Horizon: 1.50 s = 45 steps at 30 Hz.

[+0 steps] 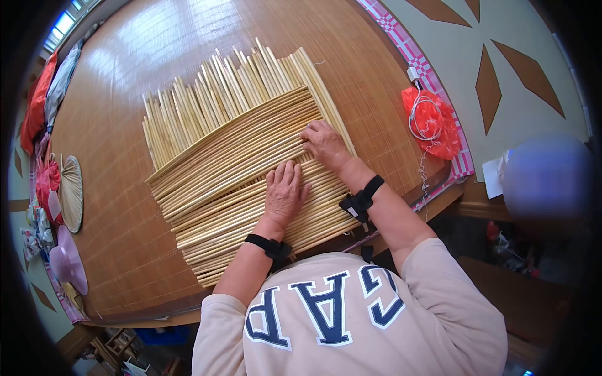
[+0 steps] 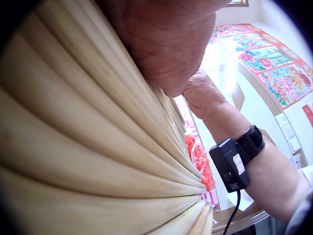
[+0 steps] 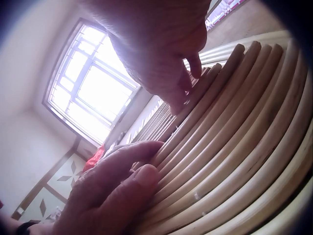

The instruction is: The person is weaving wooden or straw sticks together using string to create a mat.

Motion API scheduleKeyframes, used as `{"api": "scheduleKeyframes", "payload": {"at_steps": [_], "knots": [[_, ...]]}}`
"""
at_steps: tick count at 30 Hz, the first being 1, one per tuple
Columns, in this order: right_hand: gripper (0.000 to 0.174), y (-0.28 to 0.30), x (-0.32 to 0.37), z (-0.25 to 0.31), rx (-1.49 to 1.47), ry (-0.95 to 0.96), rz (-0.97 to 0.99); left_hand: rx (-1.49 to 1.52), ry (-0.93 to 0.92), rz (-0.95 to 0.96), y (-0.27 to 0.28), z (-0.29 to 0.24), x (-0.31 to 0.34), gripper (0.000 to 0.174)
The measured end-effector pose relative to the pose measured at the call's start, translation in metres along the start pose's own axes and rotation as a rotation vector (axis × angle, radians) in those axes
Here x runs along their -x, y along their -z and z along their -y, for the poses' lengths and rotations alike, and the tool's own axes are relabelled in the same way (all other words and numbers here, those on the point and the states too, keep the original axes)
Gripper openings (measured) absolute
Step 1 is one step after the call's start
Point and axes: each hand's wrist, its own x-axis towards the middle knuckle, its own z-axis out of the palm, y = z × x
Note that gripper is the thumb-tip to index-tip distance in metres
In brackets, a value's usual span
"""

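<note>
Pale, straw-coloured stalks (image 1: 213,182) lie side by side as a broad mat in the head view. At its far side, a second layer of stalks (image 1: 207,100) runs crosswise, its uneven ends pointing away. My left hand (image 1: 285,191) rests on the mat near a dark gap between stalks, thumb spread from the fingers. Farther up and to the right, my right hand (image 1: 327,143) touches the stalks close to their right ends. The right wrist view shows the right hand (image 3: 161,54) with fingertips down on the stalks, and the left hand (image 3: 112,188) lying over them.
The mat lies on a large brown woven surface (image 1: 113,188). A red plastic bag (image 1: 433,122) with a white cable lies at the right edge. Along the left edge are a hand fan (image 1: 71,194), a pink hat (image 1: 68,260) and red cloth (image 1: 39,103).
</note>
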Motion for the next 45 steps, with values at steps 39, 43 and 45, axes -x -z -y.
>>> {"api": "scheduleKeyframes", "payload": {"at_steps": [39,43,45], "knots": [[0.049,0.005,-0.005,-0.005,0.178,0.122,0.099,0.067,0.029,0.065,-0.001,0.005,-0.001,0.059],[0.047,0.001,-0.001,-0.005,0.184,0.137,0.065,0.064,0.033,0.063,-0.001,0.004,-0.001,0.059],[0.050,0.004,0.000,-0.004,0.150,0.119,0.128,0.068,0.036,0.069,0.000,0.005,0.000,0.060]]}}
